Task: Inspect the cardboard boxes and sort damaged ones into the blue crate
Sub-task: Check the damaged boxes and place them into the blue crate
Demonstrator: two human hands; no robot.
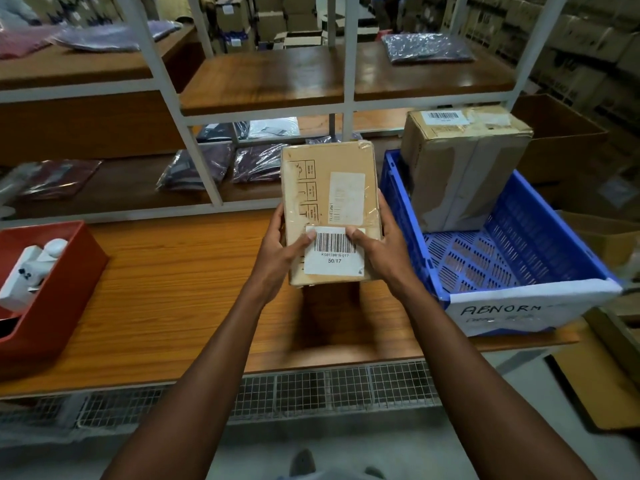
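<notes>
A small flat cardboard box (322, 181), wrapped in clear tape with a barcode label near its lower end, is held above the wooden table (173, 289). My left hand (280, 251) grips its lower left edge and my right hand (381, 247) grips its lower right edge, both thumbs on the label. To the right stands the blue crate (540, 223) with a white paper reading "ABNORM" on its front. A bigger, crumpled and heavily taped cardboard box (464, 168) sits in the crate's far end.
A red bin (69, 271) holding white items sits at the table's left. White metal shelving (194, 140) behind the table carries bagged garments (194, 168). More cardboard boxes (561, 133) stand right of the crate. A wire mesh rack (311, 389) runs under the table's front edge.
</notes>
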